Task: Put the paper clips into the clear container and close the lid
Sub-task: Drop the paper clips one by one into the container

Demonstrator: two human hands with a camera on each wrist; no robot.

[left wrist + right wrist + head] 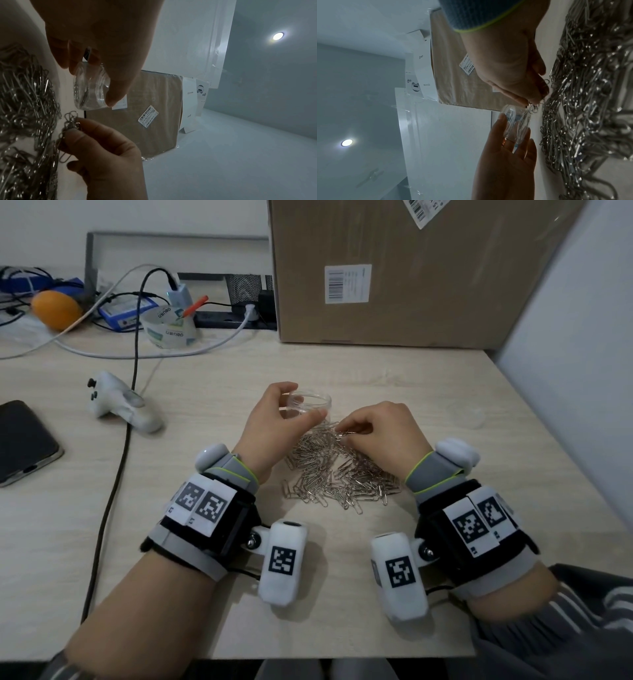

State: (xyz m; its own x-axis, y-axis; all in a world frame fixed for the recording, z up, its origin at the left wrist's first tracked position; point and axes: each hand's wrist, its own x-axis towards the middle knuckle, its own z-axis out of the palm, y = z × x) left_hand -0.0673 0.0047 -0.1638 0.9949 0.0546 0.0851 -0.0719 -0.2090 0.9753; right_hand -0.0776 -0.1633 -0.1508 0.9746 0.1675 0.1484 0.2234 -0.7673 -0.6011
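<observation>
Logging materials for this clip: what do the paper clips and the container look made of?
Paper clips: bright bare metal wire, probably steel, with sharp glints. Clear container: see-through, glossy, most likely plastic, though glass can't be excluded; the left hand's fingers show through its wall.

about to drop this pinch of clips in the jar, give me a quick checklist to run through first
1. Clear container open, no lid on it: ok.
2. Left hand holds the container by its rim: ok.
3. Right hand pinches a few paper clips: ok.
4. Pinched clips free of the pile: cannot tell, they hang close to it.
5. Right hand over the container mouth: not ok, it is beside the container, over the pile's edge.
6. Lid within reach on the table: ok, off to the right, faint.
</observation>
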